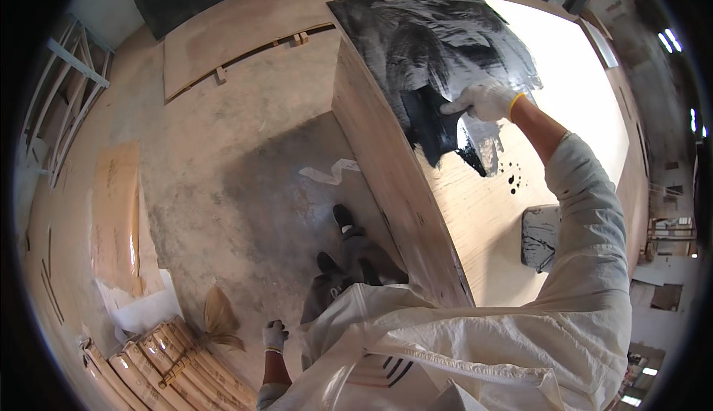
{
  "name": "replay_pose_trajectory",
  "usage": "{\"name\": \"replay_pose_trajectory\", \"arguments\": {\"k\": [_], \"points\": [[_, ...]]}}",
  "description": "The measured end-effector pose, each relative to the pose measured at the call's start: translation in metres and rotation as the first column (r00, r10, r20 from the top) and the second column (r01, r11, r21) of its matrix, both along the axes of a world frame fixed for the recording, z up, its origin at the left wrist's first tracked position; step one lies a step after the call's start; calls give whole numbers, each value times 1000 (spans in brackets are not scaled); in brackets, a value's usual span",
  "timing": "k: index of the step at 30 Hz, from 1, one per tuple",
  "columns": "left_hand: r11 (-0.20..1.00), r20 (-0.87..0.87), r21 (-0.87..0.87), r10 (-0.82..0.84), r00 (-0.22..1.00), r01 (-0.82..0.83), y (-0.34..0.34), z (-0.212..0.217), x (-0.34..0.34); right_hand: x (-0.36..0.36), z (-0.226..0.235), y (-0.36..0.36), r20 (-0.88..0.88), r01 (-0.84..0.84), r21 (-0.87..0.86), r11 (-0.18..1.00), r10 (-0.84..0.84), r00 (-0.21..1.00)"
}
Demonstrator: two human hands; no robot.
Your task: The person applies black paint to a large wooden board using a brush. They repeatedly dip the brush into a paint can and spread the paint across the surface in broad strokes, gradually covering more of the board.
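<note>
R hand (484, 101), white glove w/ yellow cuff, reaches far across a big plywood board (475, 218) and its fingers are closed round the handle of a wide flat spreader (429, 125), blade coated in dark paste. Spreader lies flat on the board, at the near edge of a broad black smear (438, 39) that covers the board's far-left part; far-right part of the board is bare and washed out by light. A few black drips (514, 180) sit on bare wood just near-right of the blade. A grey tray (540, 238) smeared w/ dark stuff rests on the board nearer the person, under the R arm. L hand (274, 334), also gloved, hangs low at the person's side, well apart from the board, over the concrete floor (223, 180); it looks loosely curled, holding nothing I can see. Bundle of wood strips (171, 366) lies on the floor left of that hand.
</note>
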State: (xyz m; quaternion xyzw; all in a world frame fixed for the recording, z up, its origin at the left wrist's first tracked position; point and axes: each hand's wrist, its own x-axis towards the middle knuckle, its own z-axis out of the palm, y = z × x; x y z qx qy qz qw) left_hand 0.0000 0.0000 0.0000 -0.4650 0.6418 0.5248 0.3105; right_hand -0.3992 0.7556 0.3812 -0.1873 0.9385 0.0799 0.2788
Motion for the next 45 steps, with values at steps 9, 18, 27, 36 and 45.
{"name": "replay_pose_trajectory", "arguments": {"k": [9,18,27,36,45], "points": [[989,1,128,70,998,-69,5,-14,34,153,22,30,79,314,127,941,-325,942],[999,-63,48,1,998,2,-10,-3,53,122,14,2,68,165,161,973,-177,982],[995,-59,84,65,996,-60,46,-6,124,109,24,15,18,201,131,971,-205,979],[993,-26,36,111,993,-110,82,-2,181,123,23,-6,46,21,98,995,-25,999],[959,-85,56,282,956,-278,54,5,203,145,30,-56,100,-131,220,967,111,989]]}}
